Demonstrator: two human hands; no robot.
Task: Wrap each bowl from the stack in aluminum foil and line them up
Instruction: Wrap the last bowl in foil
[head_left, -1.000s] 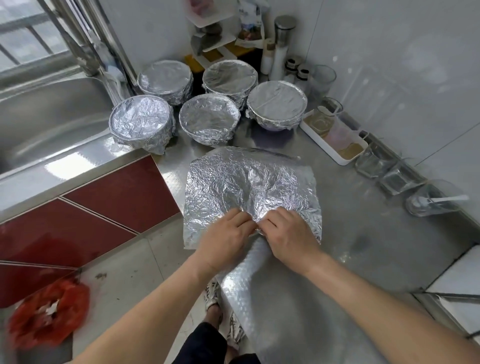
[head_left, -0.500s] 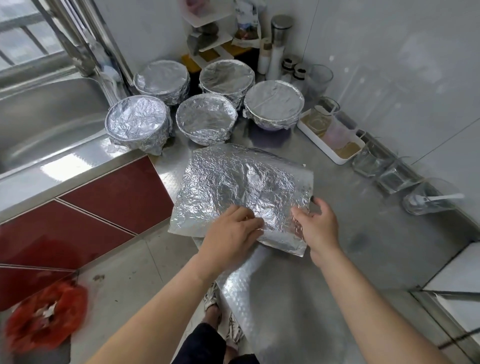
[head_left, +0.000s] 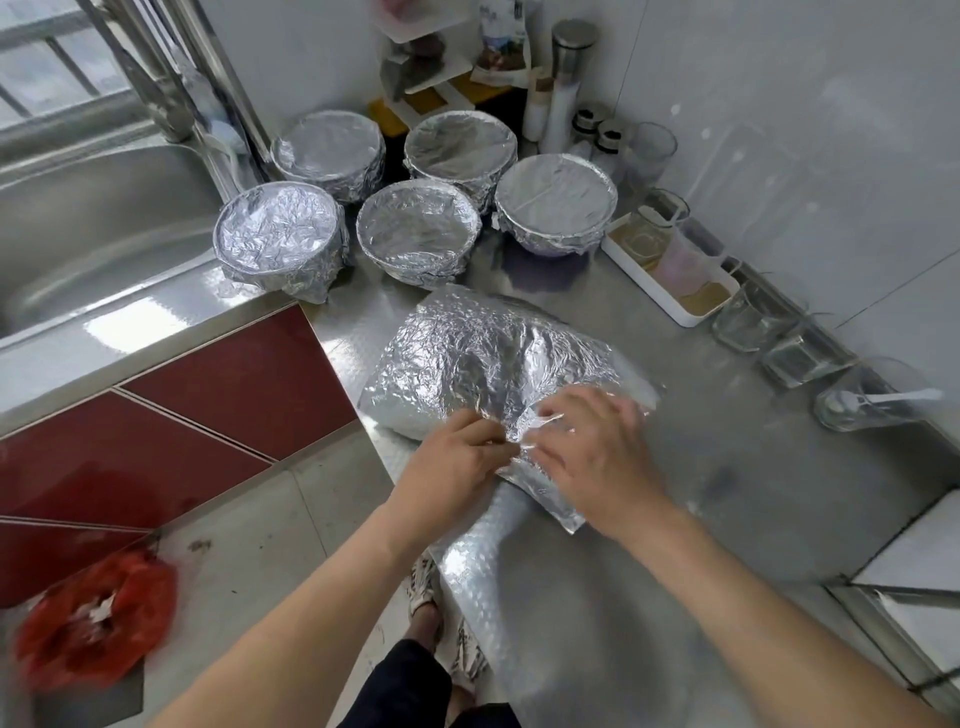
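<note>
Wrapping another one, by the look of it?

I'd say so. The foil sheet (head_left: 483, 358) lies crumpled on the worktop (head_left: 727, 467), under the hands and reaching just beyond them. It is humped in the middle as though one more bowl sits beneath, though nothing of a bowl shows.

What are the hands doing with it?

The left hand (head_left: 457, 467) has its fingertips curled in, pinching the near edge of the foil. The right hand (head_left: 592, 462) lies on the foil just beside it, the two almost touching, with its fingers stretched out and pressing down. It is smeared with motion, so I cannot tell whether its thumb is tucked under the edge.

So which step is this?

Drawing the near edge in toward the hump, I judge. The far side and the corner by the right wrist lie loose and flat, so the wrap is only begun.

And the job as a whole?

Well along. Five wrapped bowls (head_left: 418, 234) stand farther out beyond the hands, close together, three nearer and two behind. No bare stack is in view, so this may be among the last.

What does the next move call for?

Folding the loose sides down around the hump, turning as it goes, with a light touch since foil this creased could tear. Then it joins the others. The sink (head_left: 93, 234) lies far off past the left hand and a white tray (head_left: 691, 312) out past the right, so there is little room between them.
</note>
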